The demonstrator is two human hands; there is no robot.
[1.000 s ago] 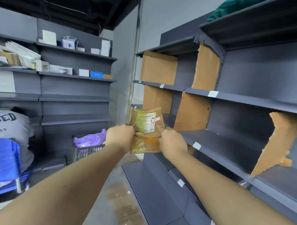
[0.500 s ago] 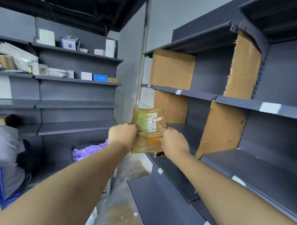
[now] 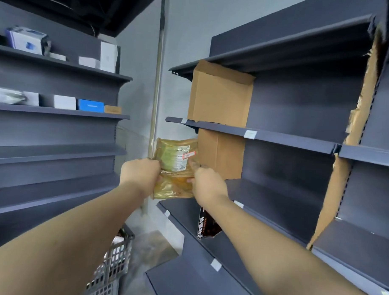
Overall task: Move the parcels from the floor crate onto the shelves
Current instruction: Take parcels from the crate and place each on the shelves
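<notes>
Shelves ahead; outstretched hands pinch parcel.

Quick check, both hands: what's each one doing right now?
Left hand: grips the left edge of the yellow parcel.
Right hand: grips the parcel's right edge.

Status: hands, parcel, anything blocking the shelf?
Left hand and right hand both grip the yellow parcel. Parcel in the air, not yet shelved. Cardboard divider stands just beyond it.
</notes>
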